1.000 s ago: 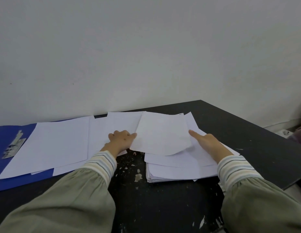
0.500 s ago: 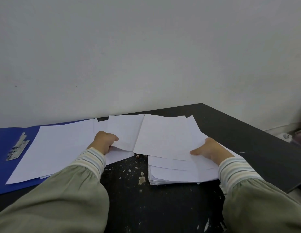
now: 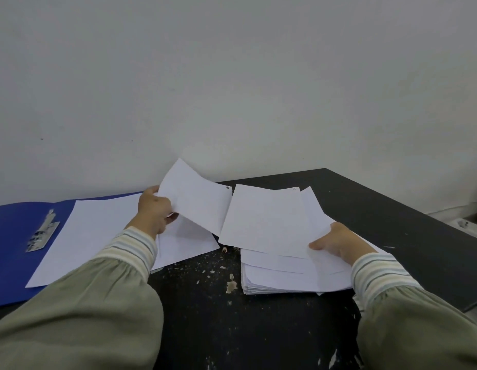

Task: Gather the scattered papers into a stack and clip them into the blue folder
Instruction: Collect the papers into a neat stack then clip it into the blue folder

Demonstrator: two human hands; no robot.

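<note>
My left hand (image 3: 155, 213) pinches a white sheet (image 3: 197, 198) by its left edge and holds it lifted and tilted above the table. My right hand (image 3: 336, 240) grips the near right corner of a few loose sheets (image 3: 264, 217) lying on top of a thick paper stack (image 3: 290, 279). The open blue folder (image 3: 13, 231) lies at the far left, its metal clip (image 3: 42, 232) bare. A large white sheet (image 3: 90, 233) rests partly on the folder, and another sheet (image 3: 186, 244) lies under my left hand.
The black table (image 3: 378, 217) runs against a white wall, with its right edge slanting down past my right sleeve. Pale flakes and scuffs (image 3: 230, 285) dot the worn top between the paper groups.
My left hand has taken hold of a sheet and raised it off the table, moving back and up. My right hand slid toward the near corner of the top sheets and closed on them.
</note>
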